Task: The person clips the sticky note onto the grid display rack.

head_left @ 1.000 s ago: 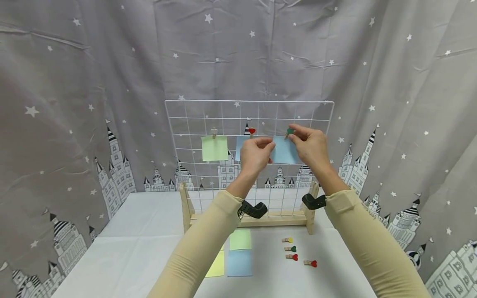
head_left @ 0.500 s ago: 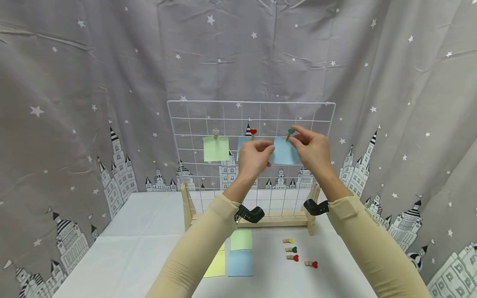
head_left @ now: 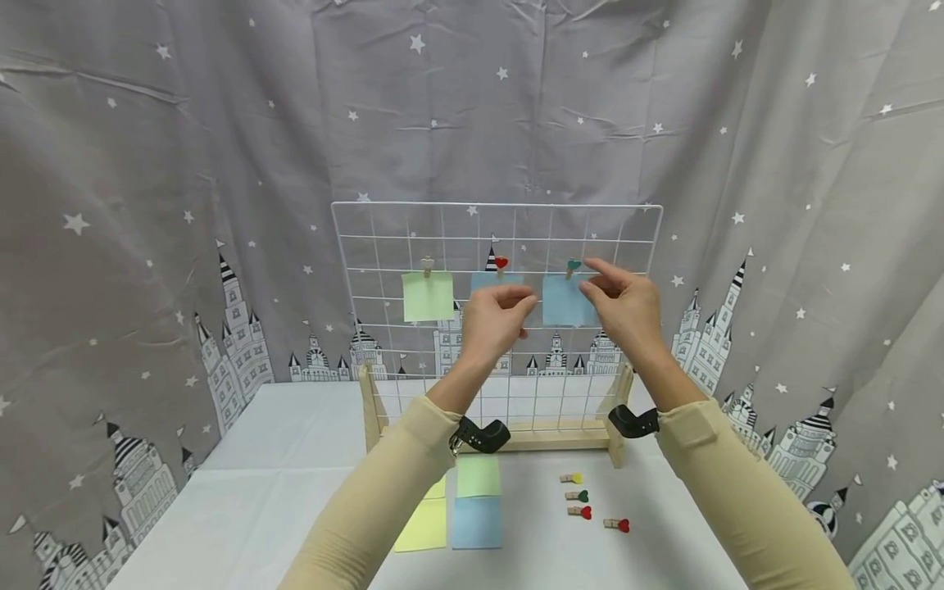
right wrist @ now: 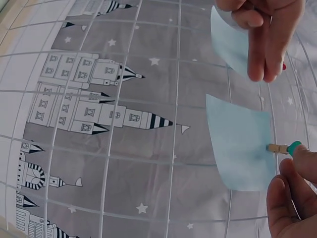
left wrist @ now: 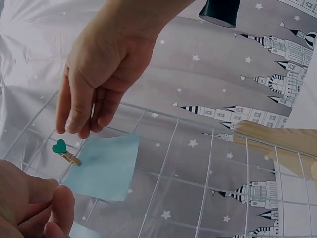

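Observation:
A blue paper note (head_left: 565, 300) hangs on the white wire grid (head_left: 383, 307), held at its top by a small wooden clip with a green heart (head_left: 573, 267). Just right of that clip is my right hand (head_left: 625, 305), thumb and fingers loosely bent with a gap between them. In the left wrist view its fingertips are apart from the clip (left wrist: 70, 157). My left hand (head_left: 492, 324) hovers left of the note, holding nothing, and covers part of another blue note (head_left: 496, 281) under a red-heart clip (head_left: 501, 264). A green note (head_left: 428, 297) hangs farther left from a pale-heart clip (head_left: 428, 264).
The grid stands in a wooden base (head_left: 546, 440) on a white table (head_left: 295, 508). Yellow (head_left: 424, 526), green (head_left: 478, 475) and blue (head_left: 476, 523) notes lie in front. Several heart clips (head_left: 579, 512) lie to their right. A grey curtain (head_left: 258, 164) hangs behind.
My left hand has drawn away leftward from the blue note's edge. My right hand has let go of the green-heart clip and moved slightly right; note and clip stay on the grid.

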Available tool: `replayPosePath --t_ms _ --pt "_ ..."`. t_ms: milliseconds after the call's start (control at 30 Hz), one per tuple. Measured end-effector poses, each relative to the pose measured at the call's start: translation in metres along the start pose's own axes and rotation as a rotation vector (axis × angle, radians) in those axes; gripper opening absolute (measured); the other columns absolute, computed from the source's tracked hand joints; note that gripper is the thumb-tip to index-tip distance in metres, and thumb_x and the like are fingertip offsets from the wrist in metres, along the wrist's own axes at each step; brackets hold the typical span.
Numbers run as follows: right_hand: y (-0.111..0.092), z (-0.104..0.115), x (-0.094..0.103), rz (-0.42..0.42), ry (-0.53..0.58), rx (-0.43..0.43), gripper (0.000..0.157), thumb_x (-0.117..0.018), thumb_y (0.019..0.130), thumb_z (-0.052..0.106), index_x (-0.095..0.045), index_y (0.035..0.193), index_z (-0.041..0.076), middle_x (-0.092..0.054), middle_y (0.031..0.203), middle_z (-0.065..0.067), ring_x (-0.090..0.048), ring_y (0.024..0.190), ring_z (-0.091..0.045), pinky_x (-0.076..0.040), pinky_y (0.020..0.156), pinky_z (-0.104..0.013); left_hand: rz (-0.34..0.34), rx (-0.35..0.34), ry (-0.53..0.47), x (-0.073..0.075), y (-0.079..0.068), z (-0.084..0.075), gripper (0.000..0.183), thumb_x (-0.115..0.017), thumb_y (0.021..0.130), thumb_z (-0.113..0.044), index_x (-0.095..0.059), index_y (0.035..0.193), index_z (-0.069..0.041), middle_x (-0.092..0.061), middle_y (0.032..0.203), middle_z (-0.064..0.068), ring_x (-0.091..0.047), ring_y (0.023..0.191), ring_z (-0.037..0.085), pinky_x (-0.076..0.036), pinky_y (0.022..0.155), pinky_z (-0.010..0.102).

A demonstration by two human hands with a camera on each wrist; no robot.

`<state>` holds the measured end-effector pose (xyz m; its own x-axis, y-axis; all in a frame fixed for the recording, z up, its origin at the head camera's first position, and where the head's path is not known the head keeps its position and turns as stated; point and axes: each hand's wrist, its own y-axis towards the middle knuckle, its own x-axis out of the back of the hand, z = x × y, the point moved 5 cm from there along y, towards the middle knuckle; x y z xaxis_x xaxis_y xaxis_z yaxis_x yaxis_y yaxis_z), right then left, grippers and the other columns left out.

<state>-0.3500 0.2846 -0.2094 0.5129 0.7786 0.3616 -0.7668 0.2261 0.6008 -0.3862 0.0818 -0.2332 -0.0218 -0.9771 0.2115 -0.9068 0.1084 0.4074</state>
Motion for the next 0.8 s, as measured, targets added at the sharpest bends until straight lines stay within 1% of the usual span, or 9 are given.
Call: replayPosePath --t_ms 67,200,233,300,400,467,533,700,800 --pt "-0.001 -0.002 0.001 -0.01 0.007 0.009 0.038 -0.073 0.098 0.023 -0.07 0.136 0.022 -0.078 0.111 -0.012 -0.062 0.08 -0.008 -0.047 0.062 -0.015 0.009 -0.011 -0.001 0.003 -0.002 -0.001 0.024 -0.075 0.095 -0.023 -0.079 0.116 -0.013 -0.08 0.107 0.002 -0.074 0.063 0.026 -0.053 0.055 0.023" --pt "-0.004 -0.005 0.003 -0.015 0.023 0.007 0.038 -0.075 0.097 0.023 -0.071 0.134 0.019 -0.078 0.11 -0.013 -0.062 0.079 -0.004 -0.047 0.064 -0.014 0.024 -0.056 0.023 0.009 -0.006 -0.001 0.026 -0.076 0.094 -0.028 -0.079 0.116 -0.013 -0.079 0.107 0.001 -0.072 0.062 0.013 -0.057 0.06 0.025" --pt "-0.005 -0.006 0.003 -0.012 0.025 0.008 0.038 -0.075 0.096 0.024 -0.07 0.134 0.018 -0.077 0.11 -0.013 -0.063 0.08 -0.003 -0.048 0.065 -0.013 0.028 -0.067 0.037 0.011 -0.007 -0.001 0.028 -0.077 0.094 -0.03 -0.079 0.117 -0.014 -0.079 0.108 0.001 -0.073 0.064 0.011 -0.059 0.062 0.026" --pt "-0.006 -0.007 0.004 -0.005 0.025 0.005 0.04 -0.075 0.096 0.026 -0.07 0.135 0.018 -0.077 0.11 -0.014 -0.063 0.081 -0.002 -0.048 0.066 -0.013 0.034 -0.081 0.061 0.014 -0.01 -0.001 0.032 -0.077 0.093 -0.035 -0.078 0.118 -0.016 -0.079 0.108 -0.001 -0.075 0.069 0.013 -0.061 0.067 0.031" --pt "-0.01 -0.009 0.005 0.007 0.028 0.006 0.042 -0.076 0.096 0.027 -0.069 0.136 0.017 -0.076 0.11 -0.014 -0.064 0.082 0.0 -0.049 0.069 -0.012 0.037 -0.09 0.117 0.019 -0.014 0.0 0.038 -0.078 0.091 -0.041 -0.077 0.121 -0.018 -0.078 0.109 -0.004 -0.075 0.094 0.014 -0.06 0.082 0.037" --pt "-0.012 -0.01 0.006 0.017 0.034 0.003 0.043 -0.076 0.095 0.029 -0.069 0.136 0.017 -0.076 0.11 -0.014 -0.064 0.083 0.001 -0.05 0.069 -0.012 0.038 -0.089 0.144 0.024 -0.017 0.002 0.041 -0.078 0.09 -0.043 -0.076 0.123 -0.019 -0.078 0.11 -0.005 -0.071 0.109 0.016 -0.058 0.091 0.042" --pt "-0.015 -0.012 0.006 0.028 0.039 -0.007 0.044 -0.076 0.095 0.03 -0.069 0.136 0.016 -0.076 0.111 -0.013 -0.064 0.084 0.001 -0.05 0.07 -0.013 0.039 -0.092 0.167 0.03 -0.02 0.004 0.043 -0.079 0.09 -0.042 -0.075 0.125 -0.018 -0.078 0.111 -0.005 -0.065 0.12 0.017 -0.055 0.096 0.043" --pt "-0.025 -0.019 0.008 0.044 0.021 -0.05 0.046 -0.076 0.095 0.034 -0.069 0.136 0.015 -0.074 0.112 -0.008 -0.064 0.087 -0.001 -0.051 0.07 -0.014 0.05 -0.105 0.172 0.046 -0.027 0.009 0.046 -0.08 0.09 -0.037 -0.072 0.13 -0.014 -0.077 0.117 0.002 -0.068 0.116 0.022 -0.057 0.091 0.043" --pt "-0.03 -0.024 0.01 0.049 0.011 -0.062 0.046 -0.075 0.095 0.036 -0.069 0.135 0.014 -0.074 0.112 -0.007 -0.064 0.088 -0.001 -0.051 0.071 -0.013 0.048 -0.094 0.163 0.056 -0.03 0.014 0.048 -0.08 0.09 -0.037 -0.071 0.131 -0.014 -0.076 0.119 0.003 -0.07 0.109 0.024 -0.059 0.087 0.043"
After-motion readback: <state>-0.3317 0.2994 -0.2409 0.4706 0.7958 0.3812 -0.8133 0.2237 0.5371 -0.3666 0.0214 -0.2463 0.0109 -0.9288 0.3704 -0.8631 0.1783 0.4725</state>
